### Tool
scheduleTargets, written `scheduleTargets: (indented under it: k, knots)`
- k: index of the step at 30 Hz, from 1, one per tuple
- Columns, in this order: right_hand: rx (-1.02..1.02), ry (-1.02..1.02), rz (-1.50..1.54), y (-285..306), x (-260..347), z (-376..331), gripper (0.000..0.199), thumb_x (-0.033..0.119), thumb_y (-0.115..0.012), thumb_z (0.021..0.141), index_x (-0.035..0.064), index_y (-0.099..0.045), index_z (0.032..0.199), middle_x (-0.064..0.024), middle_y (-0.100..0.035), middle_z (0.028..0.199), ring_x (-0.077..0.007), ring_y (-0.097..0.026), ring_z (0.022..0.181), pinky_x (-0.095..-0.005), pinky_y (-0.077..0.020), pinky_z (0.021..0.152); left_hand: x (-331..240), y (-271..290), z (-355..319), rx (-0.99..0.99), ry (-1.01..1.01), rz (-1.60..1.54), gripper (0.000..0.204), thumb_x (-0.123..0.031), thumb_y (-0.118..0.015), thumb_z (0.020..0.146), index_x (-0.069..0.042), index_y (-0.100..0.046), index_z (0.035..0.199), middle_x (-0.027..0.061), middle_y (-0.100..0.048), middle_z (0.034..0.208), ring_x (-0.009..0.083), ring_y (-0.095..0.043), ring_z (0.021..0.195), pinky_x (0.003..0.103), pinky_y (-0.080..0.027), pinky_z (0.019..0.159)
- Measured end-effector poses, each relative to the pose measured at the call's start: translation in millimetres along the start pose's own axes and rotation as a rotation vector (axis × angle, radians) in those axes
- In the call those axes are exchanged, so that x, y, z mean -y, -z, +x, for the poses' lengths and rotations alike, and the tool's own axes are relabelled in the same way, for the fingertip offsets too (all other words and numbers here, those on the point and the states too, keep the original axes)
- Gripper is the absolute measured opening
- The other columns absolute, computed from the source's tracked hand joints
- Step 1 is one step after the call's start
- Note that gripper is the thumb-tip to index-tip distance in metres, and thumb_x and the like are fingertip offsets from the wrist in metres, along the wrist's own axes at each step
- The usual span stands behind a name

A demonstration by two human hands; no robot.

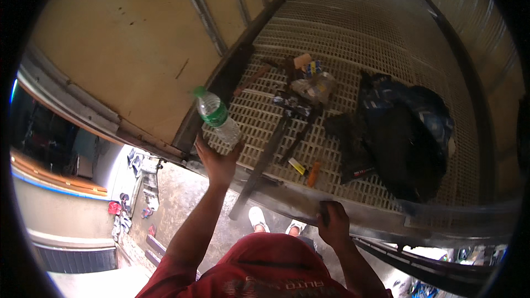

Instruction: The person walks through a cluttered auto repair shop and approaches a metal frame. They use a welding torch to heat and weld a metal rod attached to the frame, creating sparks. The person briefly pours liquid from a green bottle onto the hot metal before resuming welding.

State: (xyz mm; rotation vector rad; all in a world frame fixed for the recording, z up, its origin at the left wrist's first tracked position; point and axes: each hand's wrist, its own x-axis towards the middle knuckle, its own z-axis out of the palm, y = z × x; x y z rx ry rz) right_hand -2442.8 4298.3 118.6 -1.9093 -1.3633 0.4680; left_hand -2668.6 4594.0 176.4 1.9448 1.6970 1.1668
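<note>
My left hand (pixel 218 160) is wrapped round the lower end of a clear plastic bottle (pixel 221 120) with a green cap and green label. The bottle tilts to the left above the near left corner of a slatted floor (pixel 265 143). At the floor's front edge, my right hand (pixel 333 222) is curled closed. Something dark shows at its fingers, too unclear to name. Between the hands, a long-handled, hammer-like tool (pixel 265 160) lies with its handle sticking out over the edge. A yellow-and-white stick-like piece (pixel 298 166) and an orange one (pixel 313 174) lie nearby.
A heap of dark cloth and bags (pixel 408 138) lies on the right of the slatted floor. Farther back sit a crumpled clear plastic bag (pixel 317 87) and small packets. A tan wall (pixel 127 33) rises on the left. Several shoes (pixel 122 218) lie on the ground below.
</note>
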Motion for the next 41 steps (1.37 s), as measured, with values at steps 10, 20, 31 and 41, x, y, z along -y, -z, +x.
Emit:
scheduleTargets:
  k: [10, 20, 31, 41]
  knots:
    - [0.164, 0.421, 0.025, -59.4, 133.0, 222.4, 0.08, 0.026, -0.082, 0.083, -0.0006, -0.041, 0.147, -0.031, -0.052, 0.137, -0.0486, -0.052, 0.127, -0.0558, -0.0453, 0.106, 49.1, -16.3, 91.9, 0.208, 0.326, -0.636, 0.074, -0.016, -0.094, 0.072, -0.001, -0.056, 0.133, 0.0087, -0.068, 0.125, 0.0197, -0.064, 0.115, 0.036, -0.05, 0.102]
    - [0.784, 0.595, -0.082, -139.2, 211.8, 339.2, 0.08, 0.041, -0.084, 0.077, 0.0046, -0.051, 0.14, -0.0264, -0.069, 0.114, -0.0429, -0.069, 0.105, -0.0513, -0.0551, 0.094, 65.7, 17.9, 32.4, 0.113, 0.643, -1.254, 0.058, -0.025, -0.089, 0.082, -0.003, -0.059, 0.126, 0.0049, -0.066, 0.116, 0.0184, -0.063, 0.106, 0.035, -0.05, 0.094]
    - [1.034, 0.646, -0.305, -157.7, 267.4, 411.5, 0.063, 0.037, -0.082, 0.078, 0.0096, -0.062, 0.131, -0.0153, -0.072, 0.105, -0.0353, -0.071, 0.099, -0.0477, -0.0553, 0.089, 81.1, 9.7, 65.1, 0.014, 0.773, -1.418, 0.088, -0.05, -0.091, 0.072, -0.011, -0.054, 0.141, 0.0057, -0.061, 0.138, 0.0278, -0.056, 0.131, 0.049, -0.045, 0.111]
    - [0.934, 0.768, -0.28, -157.9, 285.9, 409.7, 0.043, 0.016, -0.076, 0.072, 0.0079, -0.067, 0.113, -0.0117, -0.072, 0.084, -0.0335, -0.072, 0.081, -0.0469, -0.058, 0.073, 86.6, 19.3, 47.4, -0.011, 0.827, -1.482, 0.088, -0.058, -0.086, 0.077, -0.013, -0.052, 0.145, 0.0076, -0.059, 0.142, 0.0271, -0.053, 0.135, 0.047, -0.038, 0.117]
